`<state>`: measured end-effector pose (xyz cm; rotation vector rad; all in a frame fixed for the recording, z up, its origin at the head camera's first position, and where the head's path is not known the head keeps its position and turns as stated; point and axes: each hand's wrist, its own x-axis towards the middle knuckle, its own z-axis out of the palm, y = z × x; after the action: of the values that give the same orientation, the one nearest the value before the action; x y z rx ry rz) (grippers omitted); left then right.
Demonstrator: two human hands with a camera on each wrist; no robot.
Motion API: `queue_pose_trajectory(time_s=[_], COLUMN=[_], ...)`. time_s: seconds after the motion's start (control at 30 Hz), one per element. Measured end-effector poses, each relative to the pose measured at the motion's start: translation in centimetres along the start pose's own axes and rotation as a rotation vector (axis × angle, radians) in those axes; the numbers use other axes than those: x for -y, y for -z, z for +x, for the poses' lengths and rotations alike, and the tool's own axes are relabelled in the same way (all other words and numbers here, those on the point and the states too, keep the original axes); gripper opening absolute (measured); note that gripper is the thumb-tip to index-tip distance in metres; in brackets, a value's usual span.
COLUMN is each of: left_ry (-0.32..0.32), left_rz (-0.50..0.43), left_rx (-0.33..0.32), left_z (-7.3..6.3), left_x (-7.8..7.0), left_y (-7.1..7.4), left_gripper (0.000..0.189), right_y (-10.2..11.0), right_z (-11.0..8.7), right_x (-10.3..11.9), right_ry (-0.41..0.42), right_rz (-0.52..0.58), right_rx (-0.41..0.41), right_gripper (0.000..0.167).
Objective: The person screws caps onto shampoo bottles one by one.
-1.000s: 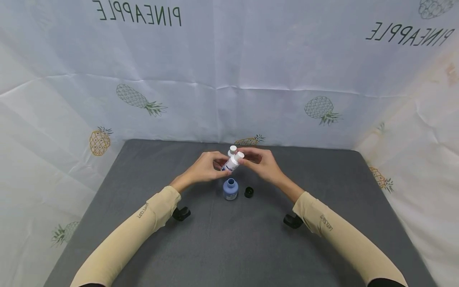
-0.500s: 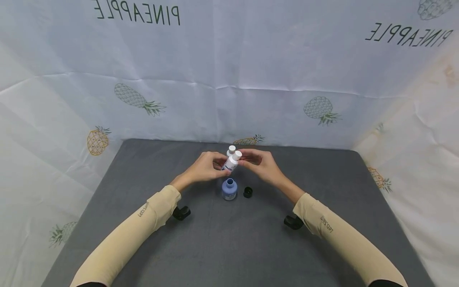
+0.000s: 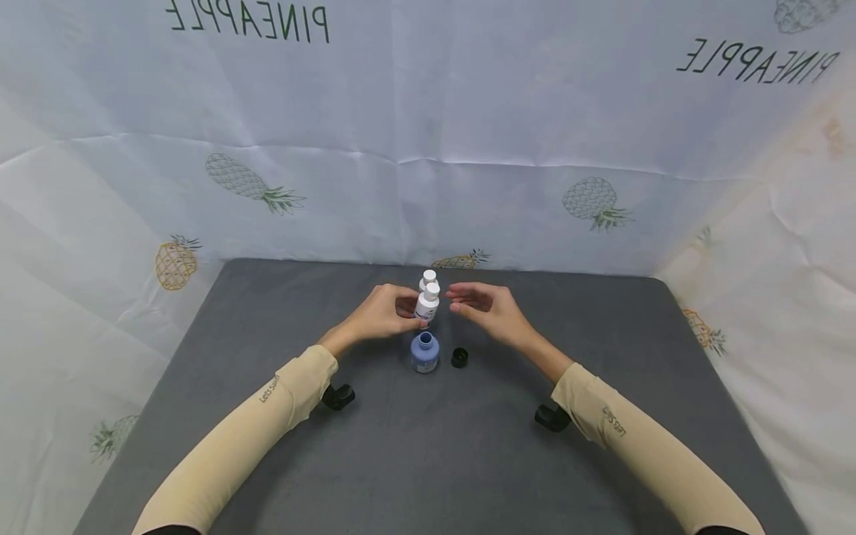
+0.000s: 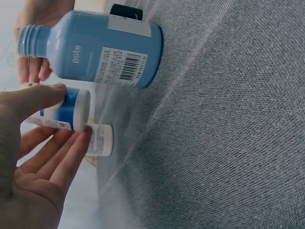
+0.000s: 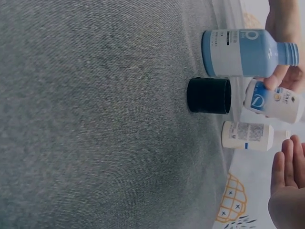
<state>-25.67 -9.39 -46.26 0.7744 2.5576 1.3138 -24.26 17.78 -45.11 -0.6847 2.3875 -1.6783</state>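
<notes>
- Fingers (image 4: pixel 71 157) and thumb of the left hand (image 3: pixel 381 312) grasp a small white bottle (image 3: pixel 426 306) by its sides; its white cap is on and it leans slightly.
- Released fingers on the right hand (image 3: pixel 493 312) extend toward that bottle, just beside it, with a gap between.
- Both wrist views show the small white bottle raised off the grey table (image 3: pixel 428 461), a blue band near its base.
- Standing in front of it, on the person's side, is an upright blue bottle (image 3: pixel 425 356), its threaded neck uncovered.
- From the left wrist, the blue bottle blocks part of the right hand and most of a black cap (image 3: pixel 459 358), which sits on the table just to the blue bottle's right.
- Behind the grasped one, a second white bottle (image 5: pixel 248 136) stands on the table; the head view shows mainly its top.
- Pale cloth (image 3: pixel 468 96) printed with pineapples hangs beyond the table.
</notes>
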Motion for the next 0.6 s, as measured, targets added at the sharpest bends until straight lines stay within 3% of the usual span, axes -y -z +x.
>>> queue_pose_trajectory(time_s=[0.4, 0.6], left_ry=[0.063, 0.052], left_rz=[-0.033, -0.042], left_rx=[0.04, 0.049], left_z=[0.4, 0.5], left_x=[1.1, 1.4], left_y=[-0.8, -1.2], left_gripper=[0.043, 0.044], right_y=[0.7, 1.0], right_z=[-0.9, -1.3], right_x=[-0.5, -0.9], right_ry=[-0.027, -0.024], right_rz=[-0.019, -0.027], right_rx=[0.004, 0.012], right_gripper=[0.039, 0.038])
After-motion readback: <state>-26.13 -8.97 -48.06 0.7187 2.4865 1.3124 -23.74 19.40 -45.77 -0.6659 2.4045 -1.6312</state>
